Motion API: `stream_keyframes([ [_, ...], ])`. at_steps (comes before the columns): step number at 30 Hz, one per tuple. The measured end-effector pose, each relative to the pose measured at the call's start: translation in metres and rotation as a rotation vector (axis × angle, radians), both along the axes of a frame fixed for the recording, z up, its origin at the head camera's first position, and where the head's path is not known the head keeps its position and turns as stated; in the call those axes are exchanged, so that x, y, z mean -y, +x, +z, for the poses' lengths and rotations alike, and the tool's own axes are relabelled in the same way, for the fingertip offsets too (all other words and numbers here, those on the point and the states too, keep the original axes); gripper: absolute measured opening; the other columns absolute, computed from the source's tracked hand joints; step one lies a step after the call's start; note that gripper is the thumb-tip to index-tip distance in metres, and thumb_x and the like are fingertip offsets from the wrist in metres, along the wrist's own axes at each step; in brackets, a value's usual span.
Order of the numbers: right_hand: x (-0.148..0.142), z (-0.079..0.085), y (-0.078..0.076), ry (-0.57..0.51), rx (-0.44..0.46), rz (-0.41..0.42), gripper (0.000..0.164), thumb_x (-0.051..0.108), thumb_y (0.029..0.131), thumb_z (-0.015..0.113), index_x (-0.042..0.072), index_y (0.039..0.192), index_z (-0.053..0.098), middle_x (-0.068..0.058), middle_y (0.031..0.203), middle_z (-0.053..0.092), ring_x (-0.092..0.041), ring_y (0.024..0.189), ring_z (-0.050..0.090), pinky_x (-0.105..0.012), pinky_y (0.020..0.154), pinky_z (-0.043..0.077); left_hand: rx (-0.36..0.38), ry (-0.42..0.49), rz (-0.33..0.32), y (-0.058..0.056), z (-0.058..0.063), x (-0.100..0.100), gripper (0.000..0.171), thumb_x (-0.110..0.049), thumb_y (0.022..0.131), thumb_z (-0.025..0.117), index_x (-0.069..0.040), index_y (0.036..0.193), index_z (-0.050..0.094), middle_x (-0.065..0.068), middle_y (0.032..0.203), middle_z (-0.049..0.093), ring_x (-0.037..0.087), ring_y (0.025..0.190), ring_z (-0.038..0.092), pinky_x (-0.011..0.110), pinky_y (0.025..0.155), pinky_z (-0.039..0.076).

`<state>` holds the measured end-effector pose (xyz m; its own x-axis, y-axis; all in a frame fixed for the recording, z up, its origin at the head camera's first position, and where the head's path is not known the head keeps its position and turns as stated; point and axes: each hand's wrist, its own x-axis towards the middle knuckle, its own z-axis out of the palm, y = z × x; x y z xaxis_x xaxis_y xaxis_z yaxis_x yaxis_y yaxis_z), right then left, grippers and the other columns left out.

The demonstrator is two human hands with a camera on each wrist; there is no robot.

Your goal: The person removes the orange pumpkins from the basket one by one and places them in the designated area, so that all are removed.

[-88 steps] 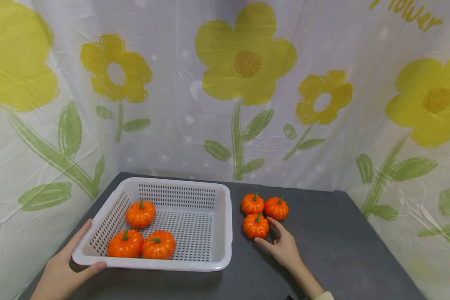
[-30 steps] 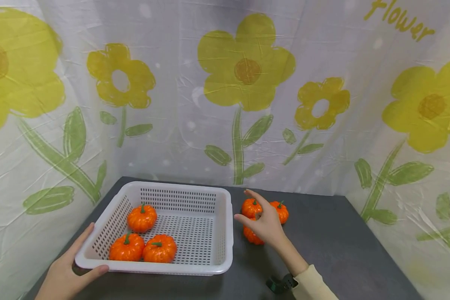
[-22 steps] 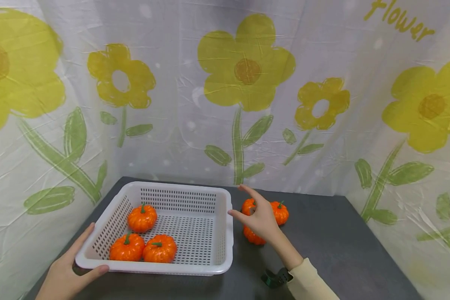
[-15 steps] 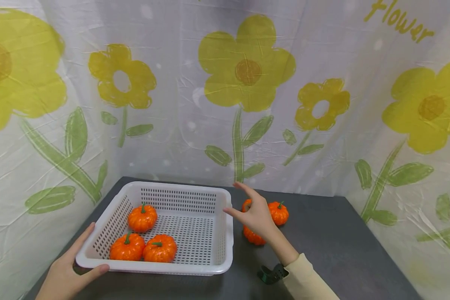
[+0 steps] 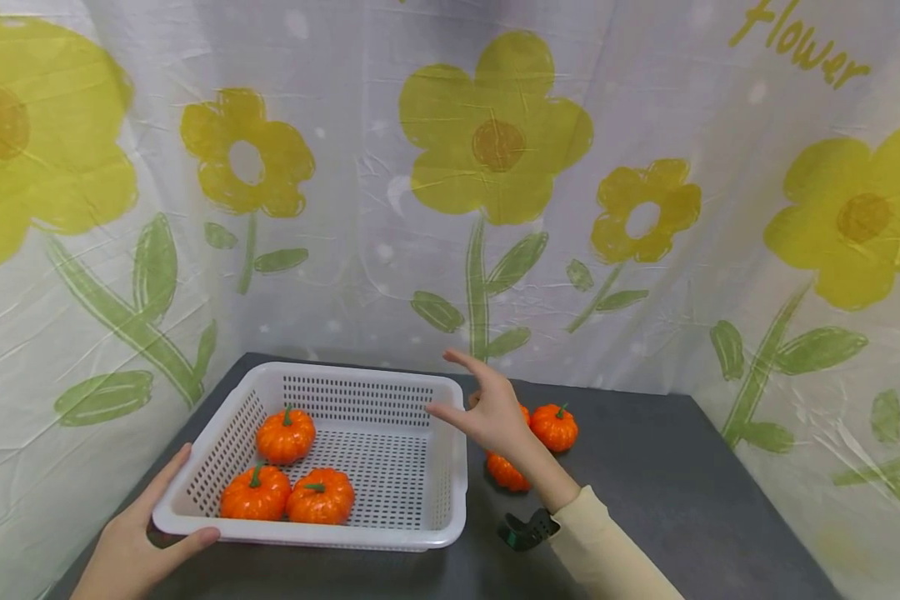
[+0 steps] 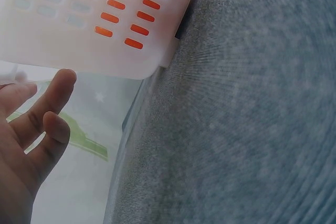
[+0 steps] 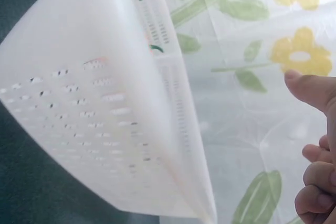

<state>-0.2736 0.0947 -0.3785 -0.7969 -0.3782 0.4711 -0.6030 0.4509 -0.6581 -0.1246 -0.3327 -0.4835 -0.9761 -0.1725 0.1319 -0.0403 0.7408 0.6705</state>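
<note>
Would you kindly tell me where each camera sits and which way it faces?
Head: worn on the head, facing forward and down at the white basket, orange pumpkins and dark table; the left hand and right hand show.
Left wrist: worn there, facing the basket's slotted side and the table; some fingers show at left.
Right wrist: worn there, facing the basket's side and flowered cloth; thumb and some fingers show at right.
Shared: all three views show basket, table and cloth.
</note>
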Motion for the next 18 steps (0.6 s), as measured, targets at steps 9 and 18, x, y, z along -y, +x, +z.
stream_keyframes([
  [9,0.013,0.009,-0.006,0.038,-0.013,0.036,0.079,0.029,0.087,0.090,0.016,0.156,0.054,-0.004,0.153,0.061,-0.004,0.051,0.027,-0.022,0.048,0.035,0.021,-0.009,0.005,-0.001,0.001,-0.001,0.118,-0.050,0.088,0.084,-0.014,0.172,0.009,0.044,0.150,0.044,0.055,0.110,0.060,0.082,0.095,0.045],
  [18,0.031,0.020,-0.014,0.084,-0.044,0.061,0.080,0.031,0.088,0.089,0.015,0.157,0.053,-0.003,0.154,0.059,-0.010,0.050,0.032,-0.022,0.049,0.035,0.039,-0.001,0.004,-0.001,0.002,0.000,0.119,-0.050,0.089,0.084,-0.015,0.172,0.007,0.044,0.152,0.041,0.059,0.114,0.057,0.084,0.098,0.039],
])
